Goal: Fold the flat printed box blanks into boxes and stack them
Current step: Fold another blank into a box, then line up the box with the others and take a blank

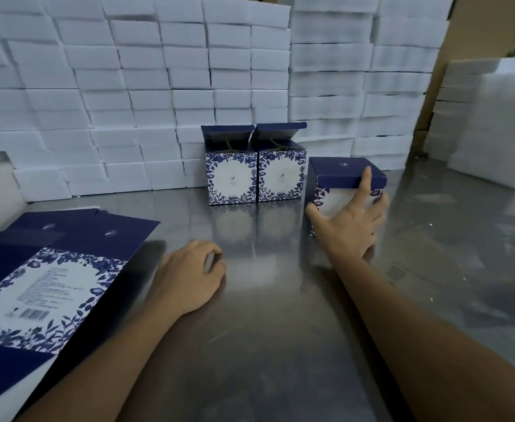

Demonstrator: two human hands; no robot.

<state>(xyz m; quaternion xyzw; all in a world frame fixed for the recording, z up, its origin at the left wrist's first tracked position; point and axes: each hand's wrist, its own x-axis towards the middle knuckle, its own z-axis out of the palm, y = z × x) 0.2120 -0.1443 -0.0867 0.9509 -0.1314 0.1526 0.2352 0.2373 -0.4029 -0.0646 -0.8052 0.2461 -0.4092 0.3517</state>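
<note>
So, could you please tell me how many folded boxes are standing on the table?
3: two open-lidded boxes stand side by side against the foam, and one closed box sits under the right hand.

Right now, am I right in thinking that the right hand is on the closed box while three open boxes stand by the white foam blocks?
Nearly. The head view shows only two open boxes, and, by the white foam blocks, not three. The rest holds: the right hand is on the closed box.
</note>
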